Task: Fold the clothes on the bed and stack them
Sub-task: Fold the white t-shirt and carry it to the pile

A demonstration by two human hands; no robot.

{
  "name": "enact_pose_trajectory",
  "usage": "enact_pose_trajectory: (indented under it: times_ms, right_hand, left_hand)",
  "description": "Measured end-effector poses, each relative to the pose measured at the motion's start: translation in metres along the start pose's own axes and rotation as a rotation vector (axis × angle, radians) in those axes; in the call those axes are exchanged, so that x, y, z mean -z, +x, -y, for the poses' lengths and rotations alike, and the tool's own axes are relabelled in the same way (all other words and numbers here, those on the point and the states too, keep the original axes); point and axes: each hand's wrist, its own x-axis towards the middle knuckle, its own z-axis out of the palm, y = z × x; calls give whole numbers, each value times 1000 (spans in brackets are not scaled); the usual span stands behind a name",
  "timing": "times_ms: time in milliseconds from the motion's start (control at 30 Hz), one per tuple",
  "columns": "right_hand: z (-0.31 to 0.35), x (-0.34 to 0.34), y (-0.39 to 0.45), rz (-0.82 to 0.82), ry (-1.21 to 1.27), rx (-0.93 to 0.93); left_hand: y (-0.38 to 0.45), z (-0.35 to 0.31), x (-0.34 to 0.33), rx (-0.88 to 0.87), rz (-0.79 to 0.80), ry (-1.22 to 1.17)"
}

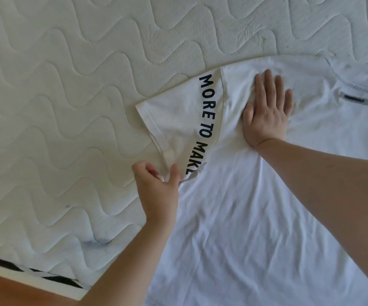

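Quilted mattress (57, 107) at left, striped edge band (46, 277) below. My left hand (158, 191) pinches the sleeve (174, 120), printed "MORE TO MAKE". White T-shirt (256, 217) lies spread on the mattress. My right hand (267, 111) presses flat by the shoulder, fingers straight. Neck label (354, 98) unreadable.

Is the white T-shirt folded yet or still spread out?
Spread: the T-shirt lies flat on the mattress, its printed sleeve extended sideways.
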Motion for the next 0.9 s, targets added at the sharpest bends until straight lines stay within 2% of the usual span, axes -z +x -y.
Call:
enact_pose_trajectory:
  times_ms: [100, 200, 267, 333, 433, 567, 633, 700, 767, 900]
  right_hand:
    - [0, 1, 0, 9, 1, -3]
    - [0, 1, 0, 8, 0, 3]
    - [0, 1, 0, 10, -4, 3]
    - [0, 0, 0, 1, -4, 4]
    - [-1, -2, 0, -1, 6, -2]
    - [-2, -4, 1, -11, -4, 4]
    - [-2, -5, 1, -6, -7, -1]
    - [-3, -5, 1, 0, -14, 0]
    - [-3, -5, 1, 3, -10, 5]
    - [-3, -5, 2, -4, -2, 22]
  left_hand:
    - [8, -3, -6, -552, 34, 246]
    - [9, -15, -27, -775, 215, 497]
    - [9, -26, -39, -752, 297, 629]
    - [13, -35, -47, -648, 335, 680]
    - [17, -46, -53, -472, 399, 595]
    - [25, -64, -51, -417, 505, 581]
    - [40, -79, -52, -442, 468, 533]
    - [62, -98, -62, -575, 364, 476]
    - [85, -118, -81, -672, 276, 547]
    - [120, -152, -118, -616, 333, 751]
